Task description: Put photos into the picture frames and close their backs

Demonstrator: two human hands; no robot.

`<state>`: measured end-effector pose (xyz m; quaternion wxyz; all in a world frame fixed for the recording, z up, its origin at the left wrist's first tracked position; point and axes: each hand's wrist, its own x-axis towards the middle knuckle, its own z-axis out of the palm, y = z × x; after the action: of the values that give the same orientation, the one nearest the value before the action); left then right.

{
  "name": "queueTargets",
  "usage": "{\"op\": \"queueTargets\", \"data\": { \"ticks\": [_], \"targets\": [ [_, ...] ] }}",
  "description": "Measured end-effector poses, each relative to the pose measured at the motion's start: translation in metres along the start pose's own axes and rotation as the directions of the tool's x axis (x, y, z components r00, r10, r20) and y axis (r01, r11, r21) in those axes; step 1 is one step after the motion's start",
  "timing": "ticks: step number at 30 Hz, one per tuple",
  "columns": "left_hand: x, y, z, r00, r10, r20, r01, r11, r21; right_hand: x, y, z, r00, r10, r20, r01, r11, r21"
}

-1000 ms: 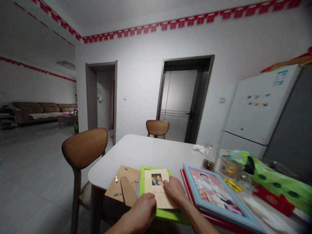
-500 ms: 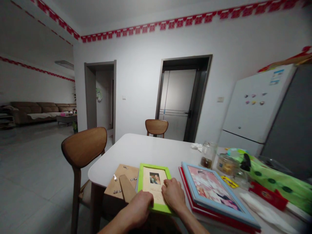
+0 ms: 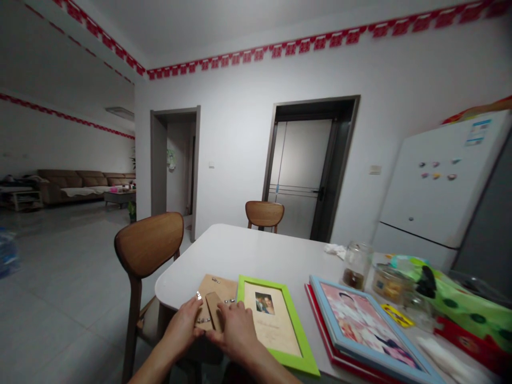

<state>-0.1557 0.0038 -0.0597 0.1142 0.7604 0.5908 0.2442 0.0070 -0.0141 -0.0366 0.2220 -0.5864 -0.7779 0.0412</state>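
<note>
A brown picture-frame backing board [image 3: 226, 288] lies at the table's near left edge. It has several small metal clips and a flat stand leg [image 3: 215, 314] down its middle. My left hand [image 3: 182, 324] grips the board's near left side, fingers on top and thumb at the near edge. On the near right side, my right hand [image 3: 237, 329] holds the same board, close to the stand leg. Right beside it lies a green picture frame [image 3: 298, 330], with a cream sheet [image 3: 272, 330] and a small photo [image 3: 264, 303] inside. My hands hide the board's near corners.
To the right, a blue picture frame [image 3: 334, 320] with a pink picture rests on a red one [image 3: 322, 328]. Beyond are a glass jar [image 3: 357, 266], a food container [image 3: 390, 282] and a green bag [image 3: 468, 304]. A wooden chair [image 3: 154, 242] stands left of the white table [image 3: 256, 248].
Both hands have left the green frame and moved left onto the backing board, which they now grip. The camera view has shifted slightly, moving the scene rightward and down.
</note>
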Motion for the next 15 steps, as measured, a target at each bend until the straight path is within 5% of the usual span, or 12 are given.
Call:
{"op": "queueTargets", "data": {
  "ticks": [6,10,15],
  "targets": [
    [0.0,-0.01,0.002,0.984,0.055,-0.17,-0.08,0.986,-0.145,0.009,-0.007,-0.008,0.991,-0.043,-0.126,0.063,0.986,0.153],
    [0.001,0.026,-0.004,0.965,0.122,-0.231,-0.16,0.975,-0.154,-0.001,0.007,-0.043,0.977,-0.102,-0.188,0.129,0.981,0.142],
    [0.004,0.084,0.011,0.963,0.219,-0.158,-0.246,0.951,-0.186,-0.034,0.053,-0.072,0.979,-0.001,-0.206,0.036,0.985,0.168]
  ]
}}
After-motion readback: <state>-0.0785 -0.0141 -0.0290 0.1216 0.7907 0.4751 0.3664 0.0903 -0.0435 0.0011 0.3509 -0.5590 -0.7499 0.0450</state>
